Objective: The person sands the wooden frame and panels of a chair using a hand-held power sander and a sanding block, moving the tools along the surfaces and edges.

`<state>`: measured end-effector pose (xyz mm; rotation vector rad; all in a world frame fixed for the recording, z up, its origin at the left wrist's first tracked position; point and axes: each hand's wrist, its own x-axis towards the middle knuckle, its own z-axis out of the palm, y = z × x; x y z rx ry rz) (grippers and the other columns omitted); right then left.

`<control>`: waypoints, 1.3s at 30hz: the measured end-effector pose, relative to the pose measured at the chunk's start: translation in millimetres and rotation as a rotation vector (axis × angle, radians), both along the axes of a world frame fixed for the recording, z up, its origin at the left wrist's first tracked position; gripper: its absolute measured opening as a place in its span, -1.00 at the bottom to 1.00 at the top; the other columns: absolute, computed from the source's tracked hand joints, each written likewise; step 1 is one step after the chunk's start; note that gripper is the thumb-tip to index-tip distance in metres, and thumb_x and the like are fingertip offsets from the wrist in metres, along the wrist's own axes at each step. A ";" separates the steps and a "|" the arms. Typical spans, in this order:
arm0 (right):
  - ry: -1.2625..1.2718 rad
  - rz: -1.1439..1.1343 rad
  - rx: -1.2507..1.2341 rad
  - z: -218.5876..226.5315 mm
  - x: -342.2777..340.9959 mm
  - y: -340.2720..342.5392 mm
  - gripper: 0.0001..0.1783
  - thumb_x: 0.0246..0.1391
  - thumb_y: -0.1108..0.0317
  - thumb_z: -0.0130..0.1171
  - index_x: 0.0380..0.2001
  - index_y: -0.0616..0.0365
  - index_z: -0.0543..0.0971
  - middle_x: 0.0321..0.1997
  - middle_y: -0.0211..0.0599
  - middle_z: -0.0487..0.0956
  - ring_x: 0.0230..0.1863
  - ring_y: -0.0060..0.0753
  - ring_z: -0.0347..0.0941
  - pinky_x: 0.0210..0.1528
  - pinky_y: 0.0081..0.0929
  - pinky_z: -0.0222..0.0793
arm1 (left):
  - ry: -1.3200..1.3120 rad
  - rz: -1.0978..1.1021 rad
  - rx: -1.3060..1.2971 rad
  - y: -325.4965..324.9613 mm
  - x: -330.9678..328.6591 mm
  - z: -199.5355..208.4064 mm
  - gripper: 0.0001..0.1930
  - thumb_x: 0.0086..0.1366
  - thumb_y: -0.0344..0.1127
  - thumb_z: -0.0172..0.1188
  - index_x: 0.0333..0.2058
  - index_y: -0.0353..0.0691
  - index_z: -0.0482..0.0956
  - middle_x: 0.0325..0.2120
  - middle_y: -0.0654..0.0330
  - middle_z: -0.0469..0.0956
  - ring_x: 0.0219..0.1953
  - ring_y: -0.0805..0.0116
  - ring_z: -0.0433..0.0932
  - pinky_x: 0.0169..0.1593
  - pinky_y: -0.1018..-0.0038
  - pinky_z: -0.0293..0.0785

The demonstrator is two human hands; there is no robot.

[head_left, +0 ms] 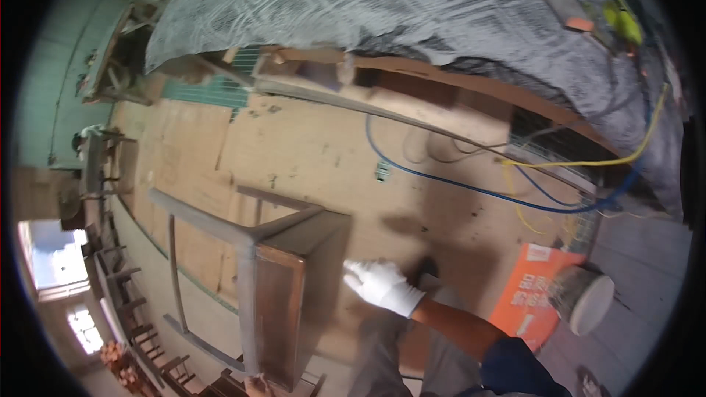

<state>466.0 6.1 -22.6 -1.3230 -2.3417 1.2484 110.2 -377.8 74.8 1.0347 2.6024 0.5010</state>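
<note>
A grey-brown wooden chair (254, 242) lies tipped on its side in front of me, its legs pointing left and its brown seat panel facing partly toward me. My right hand (382, 285), in a white glove, is just right of the chair's grey side panel (323, 272); its fingers are blurred, and whether they touch the wood or hold anything does not show. At the lower edge, my bare left hand (257, 385) is closed on the chair's near end, only its fingers showing.
A cloth-covered bench (353, 7) spans the far side. Blue hose (448, 185) and yellow cable (610, 162) hang across the right. An orange sheet (526, 294) and a round white-topped tub (592, 303) stand at the right. More wooden chairs (125, 272) line the left, near windows.
</note>
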 end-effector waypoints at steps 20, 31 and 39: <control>0.259 -0.755 -0.109 226.6 162.5 61.5 -0.89 0.20 0.45 0.16 -0.29 0.21 0.65 -0.26 -0.32 0.64 -0.22 -0.44 0.56 -0.18 -0.40 0.47 | -1.031 -0.098 0.136 342.7 310.4 122.1 -0.63 0.56 -0.26 0.10 0.26 -0.17 0.55 -0.22 0.17 0.65 -0.32 0.53 0.60 -0.28 0.56 0.59; -1.016 -0.964 0.631 277.4 449.0 336.3 -0.12 0.32 -0.11 0.23 0.44 0.30 0.27 0.43 0.21 0.38 0.45 0.17 0.30 0.42 -0.19 0.25 | -0.512 -0.207 -0.696 175.0 259.6 -9.0 -0.65 0.45 -0.10 0.10 -0.09 -0.24 0.71 -0.15 -0.12 0.69 -0.06 -0.19 0.64 0.07 0.06 0.56; -0.530 -1.050 0.297 250.3 476.6 368.6 -0.15 0.22 -0.02 0.37 0.36 0.33 0.35 0.30 0.06 0.50 0.26 -0.09 0.47 0.33 -0.32 0.31 | -0.655 -0.129 -0.580 256.9 325.3 17.1 -0.65 0.42 -0.11 0.16 -0.08 -0.28 0.71 -0.13 -0.13 0.69 -0.04 -0.15 0.65 0.05 0.14 0.56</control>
